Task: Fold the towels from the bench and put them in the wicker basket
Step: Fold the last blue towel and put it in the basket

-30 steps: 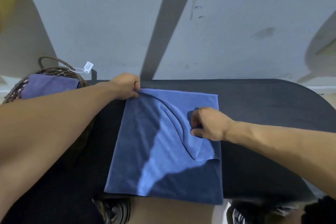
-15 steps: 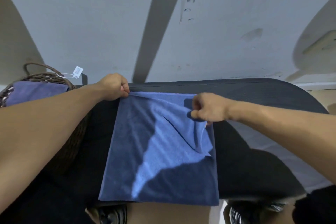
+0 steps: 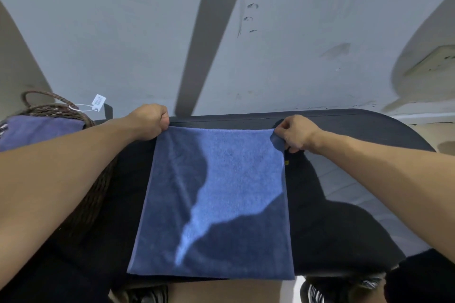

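A blue towel point(image 3: 216, 202) lies flat across the dark counter point(image 3: 344, 125), stretched from the far edge toward the near edge, where its near hem hangs just over the counter's lip. The left hand point(image 3: 149, 120) grips the towel's far left corner with its fingers point(image 3: 164, 122) curled tightly into a fist around the cloth. The right hand point(image 3: 295, 134) holds the far right corner, thumb and fingers pinched on the fabric, which bunches slightly there. Both hands sit near the counter's far edge, well apart from each other, with the towel's far hem pulled straight between them. A shadow falls across the towel, leaving a lighter wedge down its middle.

At the left, the wicker basket point(image 3: 96, 192) stands beside the counter, partly hidden behind the left forearm. A folded blue-purple towel point(image 3: 41, 128) rests inside it, reaching up to the rim. A small white tag point(image 3: 98, 101) hangs on a loop from the basket's far side, just beside the arched handle point(image 3: 44, 94). A small yellow mark shows just right of the towel's right edge; it is probably a label, though too small to tell. Beyond the counter is a pale grey wall point(image 3: 98, 32) with a dark diagonal band of shade across it.
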`<state>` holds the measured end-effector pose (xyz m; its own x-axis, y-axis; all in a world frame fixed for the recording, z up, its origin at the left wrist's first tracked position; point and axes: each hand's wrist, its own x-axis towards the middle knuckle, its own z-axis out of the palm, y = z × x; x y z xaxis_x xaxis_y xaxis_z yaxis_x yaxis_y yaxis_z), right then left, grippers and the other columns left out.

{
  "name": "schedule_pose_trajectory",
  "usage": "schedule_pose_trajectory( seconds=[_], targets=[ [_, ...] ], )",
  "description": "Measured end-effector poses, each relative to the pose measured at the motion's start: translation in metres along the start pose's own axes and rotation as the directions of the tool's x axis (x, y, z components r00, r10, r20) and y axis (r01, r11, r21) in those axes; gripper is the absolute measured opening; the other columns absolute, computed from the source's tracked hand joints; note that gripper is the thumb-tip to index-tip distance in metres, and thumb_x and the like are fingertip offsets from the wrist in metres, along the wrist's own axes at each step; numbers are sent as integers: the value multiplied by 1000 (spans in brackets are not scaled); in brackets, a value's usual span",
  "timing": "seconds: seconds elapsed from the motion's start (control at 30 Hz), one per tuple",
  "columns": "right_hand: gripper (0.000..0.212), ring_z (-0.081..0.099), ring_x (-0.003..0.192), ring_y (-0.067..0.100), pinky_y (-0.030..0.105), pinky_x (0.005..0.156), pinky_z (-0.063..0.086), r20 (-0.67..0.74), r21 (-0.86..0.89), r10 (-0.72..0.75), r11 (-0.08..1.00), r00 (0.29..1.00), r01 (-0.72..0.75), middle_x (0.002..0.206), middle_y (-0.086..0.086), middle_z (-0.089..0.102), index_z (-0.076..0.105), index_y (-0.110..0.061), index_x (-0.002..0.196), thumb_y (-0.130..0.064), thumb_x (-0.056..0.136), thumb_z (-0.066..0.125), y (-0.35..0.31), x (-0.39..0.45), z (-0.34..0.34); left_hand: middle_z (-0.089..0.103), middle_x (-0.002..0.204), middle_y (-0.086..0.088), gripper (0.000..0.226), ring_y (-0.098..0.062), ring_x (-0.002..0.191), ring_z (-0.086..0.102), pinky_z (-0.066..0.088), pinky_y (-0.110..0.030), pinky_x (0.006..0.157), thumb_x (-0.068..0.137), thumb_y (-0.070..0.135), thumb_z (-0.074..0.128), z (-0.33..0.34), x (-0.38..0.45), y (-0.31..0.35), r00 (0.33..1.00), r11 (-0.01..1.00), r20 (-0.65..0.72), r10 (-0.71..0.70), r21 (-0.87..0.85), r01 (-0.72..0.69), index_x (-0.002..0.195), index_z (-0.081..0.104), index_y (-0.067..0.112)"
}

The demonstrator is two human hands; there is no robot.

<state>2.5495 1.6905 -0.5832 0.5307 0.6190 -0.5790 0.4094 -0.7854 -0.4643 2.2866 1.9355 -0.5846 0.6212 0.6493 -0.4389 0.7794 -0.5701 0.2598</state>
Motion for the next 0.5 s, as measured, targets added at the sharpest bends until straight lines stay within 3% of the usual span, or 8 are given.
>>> schedule_pose_trajectory(
  seconds=[0.07, 0.13, 0.23, 0.33, 0.5],
  targets=[
    [32, 63, 53, 27, 26, 49, 50, -22, -97, -15, 995, 1000, 13, 66, 10, 66, 63, -8, 75, -23, 98, 47, -2, 0, 3, 59, 74, 5, 21, -19, 77, 53, 38, -27, 65, 86, 0, 57, 2, 1, 0, 1000, 1000, -8, -3, -8, 3, 73, 56, 17],
    [27, 63, 54, 26, 31, 56, 53, -47, -164, -41, 986, 998, 32, 66, 9, 65, 59, -11, 77, -24, 98, 48, -4, 0, 5, 61, 75, 2, 13, -21, 78, 55, 39, -27, 66, 86, 4, 60, 3, 1, -1, 1000, 1000, -18, -9, 1, 9, 76, 60, 13],
    [14, 67, 62, 24, 30, 51, 55, -23, -97, -10, 995, 1000, 8, 77, 7, 66, 57, -13, 91, -26, 97, 55, -5, 1, 3, 61, 75, 2, 12, -21, 77, 55, 40, -27, 69, 84, 11, 67, 3, 1, -2, 999, 999, -23, -34, 10, 35, 75, 60, 14],
    [15, 61, 54, 18, 23, 43, 47, 10, -107, -12, 994, 1000, 13, 76, 4, 63, 57, -16, 91, -25, 88, 70, -4, 0, -4, 59, 71, 5, 20, -18, 72, 53, 38, -26, 67, 82, 14, 73, 1, 1, -2, 999, 999, -12, -36, 30, 36, 70, 57, 18],
    [20, 59, 74, 19, 26, 62, 44, -27, -272, -53, 961, 998, 44, 84, 3, 66, 66, -16, 86, -29, 79, 79, -8, -4, -6, 62, 77, 1, 20, -22, 80, 58, 42, -28, 71, 79, 12, 77, 3, -3, -4, 998, 998, -6, -65, -19, 65, 74, 59, 18]
  ],
)
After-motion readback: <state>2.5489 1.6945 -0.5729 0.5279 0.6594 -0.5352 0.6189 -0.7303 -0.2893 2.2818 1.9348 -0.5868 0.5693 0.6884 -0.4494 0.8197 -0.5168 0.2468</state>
